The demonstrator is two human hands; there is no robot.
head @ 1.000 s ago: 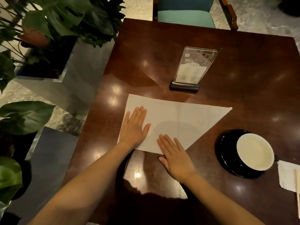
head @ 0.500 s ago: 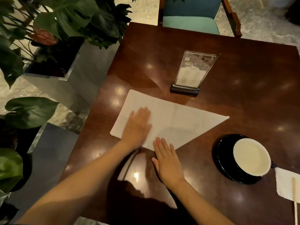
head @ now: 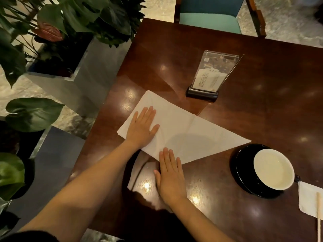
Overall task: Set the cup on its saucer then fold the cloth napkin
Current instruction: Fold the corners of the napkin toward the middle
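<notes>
A white cloth napkin (head: 190,135), folded into a triangle, lies flat on the dark wooden table (head: 262,105). Its long point reaches right, toward the saucer. My left hand (head: 144,127) lies flat on the napkin's left part, fingers together, palm down. My right hand (head: 170,173) lies flat with its fingertips on the napkin's near edge and its palm on the bare wood. A white cup (head: 273,169) stands on a black saucer (head: 243,167) at the right, just beyond the napkin's tip.
An acrylic menu stand (head: 208,75) on a black base stands behind the napkin. A small paper napkin (head: 308,198) with a wooden stick (head: 319,215) lies at the right edge. Potted plants (head: 57,27) crowd the left side. A teal chair (head: 209,13) faces the far edge.
The napkin has turned and slid, so its left end now sits farther from me and its tip nearer the saucer. My left hand moved up with it; my right hand stayed at the near edge.
</notes>
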